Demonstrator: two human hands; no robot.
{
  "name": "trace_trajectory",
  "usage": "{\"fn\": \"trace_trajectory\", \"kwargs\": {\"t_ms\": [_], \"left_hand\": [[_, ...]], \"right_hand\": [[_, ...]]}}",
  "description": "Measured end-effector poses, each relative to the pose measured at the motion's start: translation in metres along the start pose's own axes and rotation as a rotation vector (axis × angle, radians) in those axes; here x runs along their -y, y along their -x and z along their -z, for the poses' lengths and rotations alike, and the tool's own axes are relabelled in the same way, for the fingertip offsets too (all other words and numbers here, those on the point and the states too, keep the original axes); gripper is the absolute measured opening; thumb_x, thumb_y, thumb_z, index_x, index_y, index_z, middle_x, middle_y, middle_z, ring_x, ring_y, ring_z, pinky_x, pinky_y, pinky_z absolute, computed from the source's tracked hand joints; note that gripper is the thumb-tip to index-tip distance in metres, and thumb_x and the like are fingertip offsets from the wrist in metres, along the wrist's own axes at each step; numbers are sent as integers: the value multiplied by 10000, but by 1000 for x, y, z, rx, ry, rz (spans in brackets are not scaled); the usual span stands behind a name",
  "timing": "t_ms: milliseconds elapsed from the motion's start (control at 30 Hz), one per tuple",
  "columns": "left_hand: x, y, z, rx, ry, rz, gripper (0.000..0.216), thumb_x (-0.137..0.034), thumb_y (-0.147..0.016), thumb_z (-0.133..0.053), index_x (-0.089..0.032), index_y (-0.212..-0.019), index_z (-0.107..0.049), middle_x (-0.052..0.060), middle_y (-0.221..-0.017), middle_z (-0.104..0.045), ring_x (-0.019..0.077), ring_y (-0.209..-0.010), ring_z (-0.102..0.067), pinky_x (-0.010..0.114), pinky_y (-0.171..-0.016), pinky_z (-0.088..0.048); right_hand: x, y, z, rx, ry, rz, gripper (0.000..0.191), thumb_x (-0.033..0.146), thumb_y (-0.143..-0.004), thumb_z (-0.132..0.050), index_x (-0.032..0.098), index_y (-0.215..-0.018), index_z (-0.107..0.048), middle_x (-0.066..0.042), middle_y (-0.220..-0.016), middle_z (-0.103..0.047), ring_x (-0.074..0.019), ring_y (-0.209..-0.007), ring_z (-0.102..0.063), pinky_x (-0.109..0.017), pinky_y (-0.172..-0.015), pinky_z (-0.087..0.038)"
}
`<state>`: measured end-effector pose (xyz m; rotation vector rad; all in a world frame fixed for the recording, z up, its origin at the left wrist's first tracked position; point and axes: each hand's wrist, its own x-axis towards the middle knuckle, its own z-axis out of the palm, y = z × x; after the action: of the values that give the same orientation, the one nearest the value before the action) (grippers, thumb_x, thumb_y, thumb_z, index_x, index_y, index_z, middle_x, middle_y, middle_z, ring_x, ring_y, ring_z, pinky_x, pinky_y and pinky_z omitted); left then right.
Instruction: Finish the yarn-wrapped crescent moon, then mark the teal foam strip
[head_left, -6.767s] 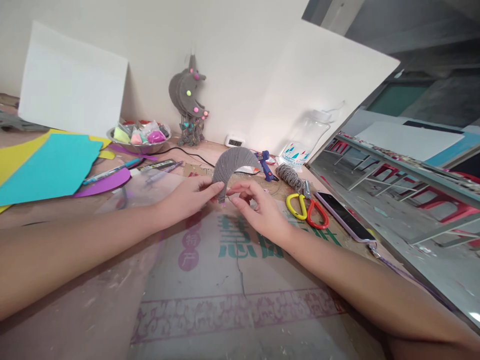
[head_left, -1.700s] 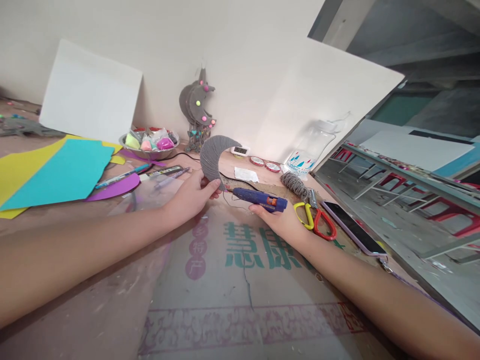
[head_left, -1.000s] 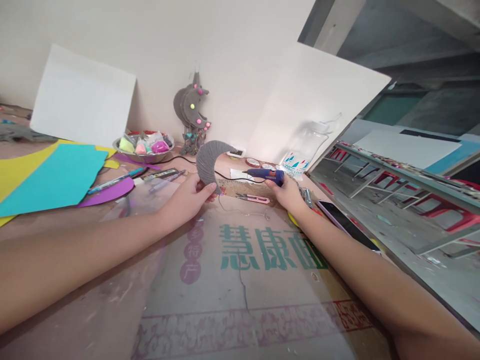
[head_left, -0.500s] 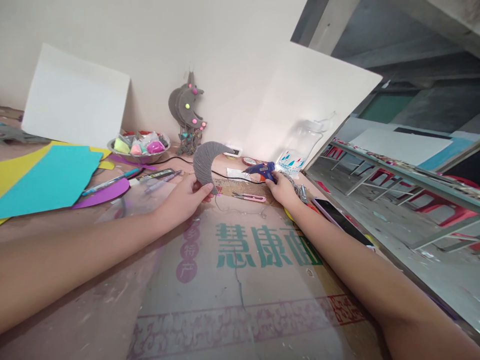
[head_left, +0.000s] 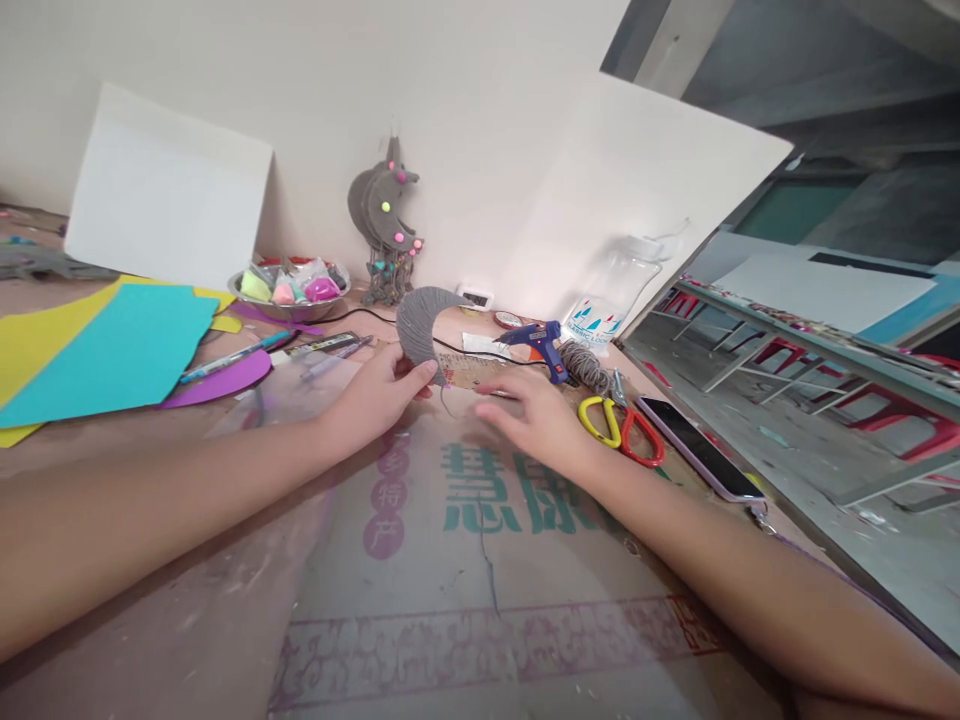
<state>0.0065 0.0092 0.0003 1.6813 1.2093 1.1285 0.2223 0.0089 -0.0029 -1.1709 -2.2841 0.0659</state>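
A crescent moon wrapped in grey yarn [head_left: 417,325] stands tilted in my left hand [head_left: 390,385], whose thumb and fingers pinch its lower end. A loose yarn tail hangs from that end. My right hand [head_left: 536,415] hovers just right of it, thumb and fingers apart with nothing between them. Behind the right hand rests a blue glue gun [head_left: 555,350] on its stand, nozzle to the left. The pink cutter seen before is mostly hidden by the right hand. A ball of grey yarn [head_left: 586,368] lies beside the glue gun.
Scissors with yellow and red handles [head_left: 641,440] and a phone [head_left: 701,450] lie at the right edge. A glass jar [head_left: 619,290], a decorated grey moon [head_left: 386,215] and a metal bowl of clay packs [head_left: 289,312] stand by the wall. Coloured foam sheets [head_left: 112,350] lie left.
My right hand has let go of the glue gun and moved left and nearer, towards the moon. The scissors have come into sight. My left hand still holds the moon.
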Motion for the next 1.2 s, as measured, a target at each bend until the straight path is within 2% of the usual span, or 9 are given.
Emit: {"fn": "trace_trajectory", "kwargs": {"t_ms": [133, 233, 367, 433, 500, 567, 633, 833, 1200], "left_hand": [[3, -2, 0, 15, 11, -24, 144, -327, -830, -516, -186, -851, -538, 17, -774, -606, 180, -750, -620, 301, -694, -493], [6, -3, -1, 26, 74, -22, 197, -307, -811, -537, -179, -961, -541, 24, -822, -624, 178, -760, -629, 292, -684, -492], [5, 0, -1, 32, 120, 2, 600, -263, -778, -571, -226, -1334, -348, 12, -873, -669, 175, -754, -647, 290, -677, -492], [4, 1, 0, 35, 63, -10, 667, -263, -776, -573, -231, -1385, -302, -10, -788, -664, 170, -706, -635, 276, -637, -476], [5, 1, 1, 82, -29, 1, 496, -310, -800, -545, -219, -1280, -461, -17, -709, -639, 162, -633, -605, 261, -568, -444], [7, 1, 1, 151, -111, 13, 311, -388, -834, -488, -210, -1060, -607, -3, -699, -634, 161, -594, -581, 264, -522, -416], [8, 1, 1, 191, -150, -9, 304, -429, -847, -453, -210, -953, -636, 16, -765, -657, 175, -653, -597, 276, -552, -431], [10, 4, -5, 275, -176, -67, 431, -301, -746, -593, -176, -1153, -522, 22, -818, -629, 183, -777, -610, 293, -666, -473], [10, 6, -3, 295, -187, -99, 309, -281, -787, -568, -207, -1081, -506, 0, -795, -609, 174, -774, -598, 299, -670, -459]], "right_hand": [[18, 6, -7, 164, 24, 103, 376, 495, -792, -625, 206, -1033, -632, -86, -1060, -638, -241, -1013, -556, -395, -890, -417], [19, 8, -10, 195, -10, 155, 180, 357, -875, -561, 200, -939, -620, -68, -1001, -625, -198, -956, -560, -343, -861, -422], [23, 9, -9, 183, -38, 182, 127, 241, -916, -485, 192, -850, -582, -50, -872, -626, -172, -848, -558, -300, -783, -416], [26, 10, -7, 150, -40, 175, 134, 247, -919, -478, 189, -845, -574, -43, -829, -632, -168, -805, -556, -293, -758, -404], [27, 10, -6, 114, -48, 156, 149, 248, -921, -466, 190, -836, -573, -33, -792, -636, -162, -766, -554, -287, -740, -395], [27, 10, -6, 82, -70, 129, 150, 244, -919, -464, 193, -832, -575, -26, -780, -639, -159, -754, -558, -285, -739, -395], [25, 10, -6, 44, -106, 83, 147, 249, -915, -465, 197, -835, -578, -26, -796, -643, -161, -771, -570, -287, -750, -405], [21, 10, -5, -29, -199, -85, 207, 315, -913, -456, 194, -798, -579, -23, -774, -629, -154, -745, -582, -257, -659, -431], [16, 8, -6, -42, -201, -123, 219, 315, -902, -467, 193, -765, -586, -14, -782, -632, -142, -721, -564, -254, -669, -422]]}}
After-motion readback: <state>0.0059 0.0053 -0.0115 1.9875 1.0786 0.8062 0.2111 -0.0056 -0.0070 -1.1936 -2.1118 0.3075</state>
